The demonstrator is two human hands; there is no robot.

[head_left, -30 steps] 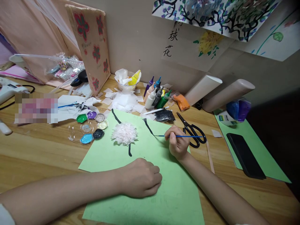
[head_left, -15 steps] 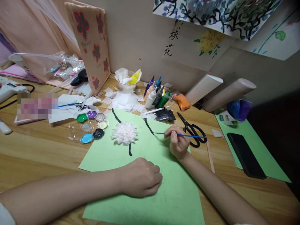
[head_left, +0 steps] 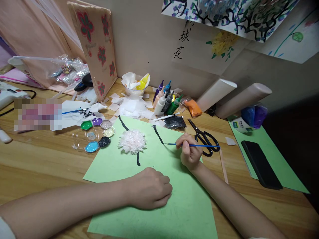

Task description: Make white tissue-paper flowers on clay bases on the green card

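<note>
A sheet of green paper [head_left: 184,205] lies on the wooden table. My right hand [head_left: 190,152] pinches a thin blue paintbrush [head_left: 204,145], whose tip touches the lower end of a black painted line [head_left: 158,134] on the sheet. My left hand [head_left: 152,189] rests on the paper as a closed fist, with nothing seen in it. Left of the brush sits a pale pink ruffled paper flower [head_left: 132,141]; black strokes run above and below it. Beside the sheet's left edge is a paint palette [head_left: 81,143] with black paint [head_left: 104,142] and other colours.
Black-handled scissors [head_left: 206,139] lie just past my right hand, partly behind the brush. Paint bottles [head_left: 165,103], white paper squares [head_left: 132,106] and a bowl [head_left: 136,88] stand farther back. A black phone-like slab [head_left: 260,166] rests at right on another green sheet.
My right hand and the brush have shifted very slightly right and down, the tip staying at the line's lower end. The left fist has stayed in place.
</note>
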